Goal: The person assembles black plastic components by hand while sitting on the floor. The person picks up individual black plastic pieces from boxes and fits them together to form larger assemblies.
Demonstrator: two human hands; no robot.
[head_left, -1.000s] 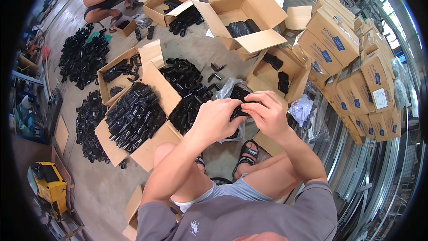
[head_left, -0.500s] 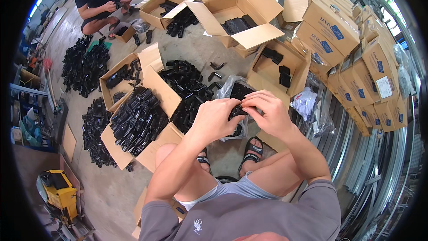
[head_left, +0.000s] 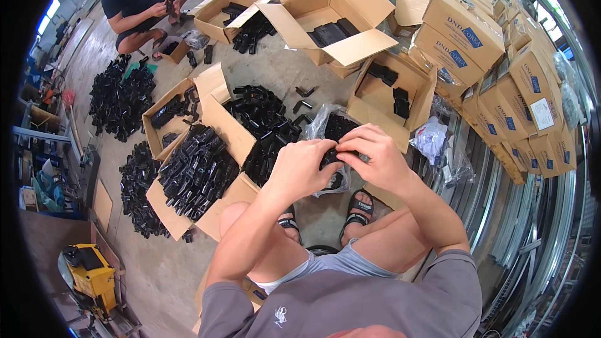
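Between my two hands, above my sandalled feet, is a black plastic corner piece (head_left: 330, 158), largely covered by fingers. My left hand (head_left: 299, 174) is closed round it, thumb below and fingers above. My right hand (head_left: 377, 158) pinches its right end with thumb and fingertips. Just beyond and beneath them stands a clear plastic bag (head_left: 318, 122) holding small black parts (head_left: 340, 126). Left of the bag lies a heap of black corner pieces (head_left: 261, 116). Two loose L-shaped corner pieces (head_left: 304, 92) rest on the floor beyond the bag.
An open carton (head_left: 244, 203) heaped with black pieces stands at my left knee. Another open box (head_left: 388, 112) lies ahead right. Stacked cartons (head_left: 460, 34) and metal profiles (head_left: 501, 238) line the right. A co-worker (head_left: 141, 6) squats at far left, handling a black piece. A yellow machine (head_left: 94, 275) stands lower left.
My right fingertips have shifted slightly on the corner piece, while my left hand keeps its grip. The co-worker's hands have turned their black piece upright. The whole view has tilted a little.
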